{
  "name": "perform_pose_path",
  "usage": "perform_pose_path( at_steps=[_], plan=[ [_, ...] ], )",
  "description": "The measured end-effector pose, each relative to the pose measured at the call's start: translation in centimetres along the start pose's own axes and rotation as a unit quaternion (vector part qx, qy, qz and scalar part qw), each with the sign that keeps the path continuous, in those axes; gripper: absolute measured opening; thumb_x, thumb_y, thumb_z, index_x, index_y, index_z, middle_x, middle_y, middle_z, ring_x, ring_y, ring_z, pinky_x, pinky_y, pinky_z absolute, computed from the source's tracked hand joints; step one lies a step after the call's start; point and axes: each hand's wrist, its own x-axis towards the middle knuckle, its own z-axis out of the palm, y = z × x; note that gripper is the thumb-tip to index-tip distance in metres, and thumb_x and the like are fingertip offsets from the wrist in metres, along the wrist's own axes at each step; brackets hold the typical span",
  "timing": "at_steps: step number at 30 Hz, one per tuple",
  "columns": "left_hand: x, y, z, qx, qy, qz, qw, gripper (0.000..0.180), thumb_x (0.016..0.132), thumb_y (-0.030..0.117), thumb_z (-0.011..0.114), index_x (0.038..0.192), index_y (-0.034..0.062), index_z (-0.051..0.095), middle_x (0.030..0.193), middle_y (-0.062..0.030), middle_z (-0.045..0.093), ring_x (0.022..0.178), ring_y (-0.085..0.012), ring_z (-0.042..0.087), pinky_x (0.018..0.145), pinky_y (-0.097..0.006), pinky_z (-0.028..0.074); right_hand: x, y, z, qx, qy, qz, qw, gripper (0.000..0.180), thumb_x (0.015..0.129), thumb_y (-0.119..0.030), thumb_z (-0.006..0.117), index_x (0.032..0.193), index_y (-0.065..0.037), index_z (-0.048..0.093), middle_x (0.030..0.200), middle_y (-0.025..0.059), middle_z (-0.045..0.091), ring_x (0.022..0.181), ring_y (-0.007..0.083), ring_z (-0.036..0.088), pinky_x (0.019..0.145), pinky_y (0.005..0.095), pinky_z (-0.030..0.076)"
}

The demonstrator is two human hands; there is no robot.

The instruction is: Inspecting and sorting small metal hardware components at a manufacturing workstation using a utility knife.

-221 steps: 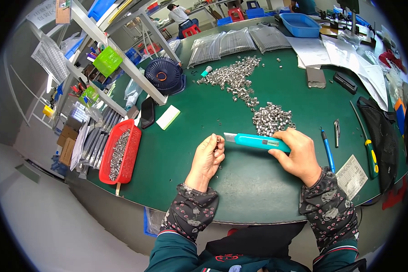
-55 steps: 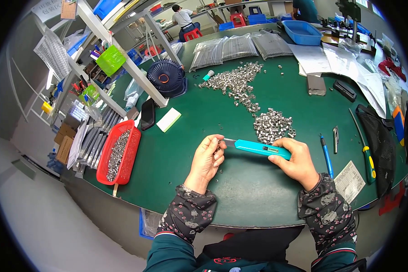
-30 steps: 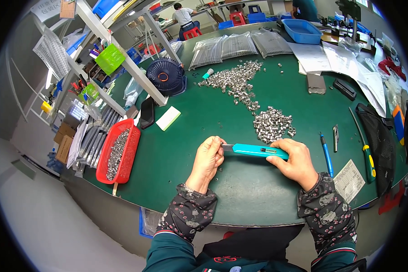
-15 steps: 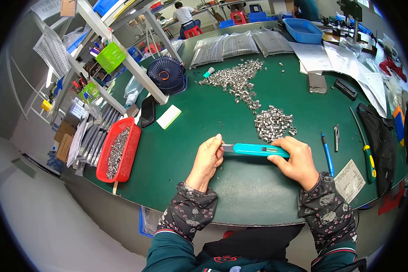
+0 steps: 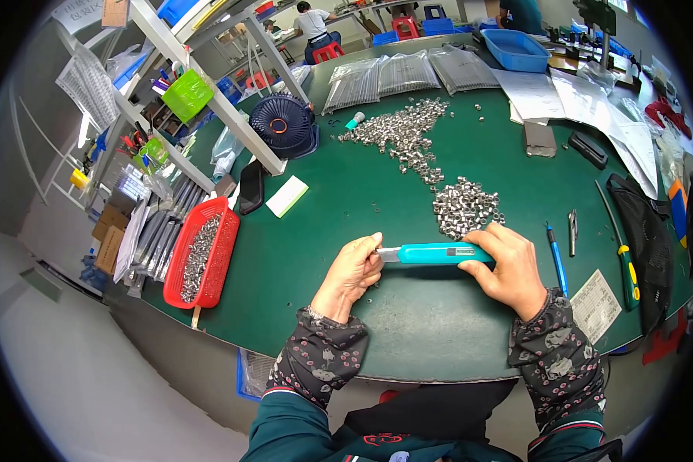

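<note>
A teal utility knife [image 5: 430, 254] lies level between my hands above the table's front part, its blade [image 5: 389, 255] pointing left. My right hand [image 5: 508, 266] is closed around the right end of the handle, thumb below and fingers above. My left hand [image 5: 352, 269] is closed in a pinch at the blade's tip. Whatever its fingers hold there is hidden. Just beyond the knife sits a heap of small metal rings [image 5: 463, 206], close to my right fingers. A larger spread of the same rings [image 5: 404, 132] reaches farther back.
On the left stand a red basket [image 5: 227, 246] of small metal parts, a phone [image 5: 251, 187] and a dark fan [image 5: 282, 125]. To the right lie a blue pen-like tool [image 5: 556, 258], a screwdriver [image 5: 630, 279] and a black bag [image 5: 641, 254]. Bagged rods [image 5: 408, 77] lie at the back.
The knife has shifted slightly right and turned a little about its length. Both hands moved with it, keeping their holds.
</note>
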Motion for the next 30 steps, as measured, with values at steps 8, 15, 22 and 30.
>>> perform_pose_path(
  at_steps=[8,15,22,30],
  plan=[
    [0.0,0.1,-0.1,0.017,-0.024,-0.012,0.999,0.034,0.088,0.027,0.051,0.06,0.0095,0.04,0.045,0.0047,0.03,0.034,-0.0042,0.023,0.03,-0.019,0.018,0.7,-0.2,-0.6,-0.088,0.045,-0.116,0.988,0.032,0.057,-0.013,0.07,0.086,-0.006,0.057,0.067,0.0073,0.047,0.06,0.0252,0.048,0.052,0.0349,0.038],
    [0.1,0.0,0.0,0.008,-0.036,0.0,0.999,0.029,0.088,0.027,0.05,0.066,0.0085,0.044,0.047,0.0043,0.033,0.036,-0.0032,0.024,0.031,-0.018,0.019,0.6,-0.5,-0.9,-0.141,0.068,-0.171,0.973,0.033,0.056,-0.013,0.07,0.086,-0.005,0.057,0.067,0.007,0.047,0.059,0.0244,0.047,0.051,0.0342,0.038],
    [0.5,-0.5,-0.6,-0.087,-0.068,0.106,0.988,0.015,0.089,0.019,0.05,0.09,0.0047,0.052,0.07,0.0004,0.045,0.052,-0.0035,0.036,0.039,-0.016,0.027,0.0,0.6,0.0,0.033,0.002,0.015,0.999,0.029,0.065,-0.018,0.069,0.087,-0.001,0.06,0.07,0.0115,0.055,0.062,0.0267,0.055,0.055,0.0347,0.043],
    [0.5,-0.7,-0.4,-0.11,-0.082,0.144,0.98,0.013,0.088,0.013,0.051,0.097,0.0037,0.052,0.076,-0.001,0.047,0.057,-0.0053,0.039,0.042,-0.016,0.031,-0.1,0.6,0.5,0.102,-0.045,0.089,0.99,0.028,0.07,-0.026,0.066,0.085,-0.003,0.063,0.076,0.0126,0.061,0.066,0.0266,0.06,0.058,0.0339,0.045]
  ],
)
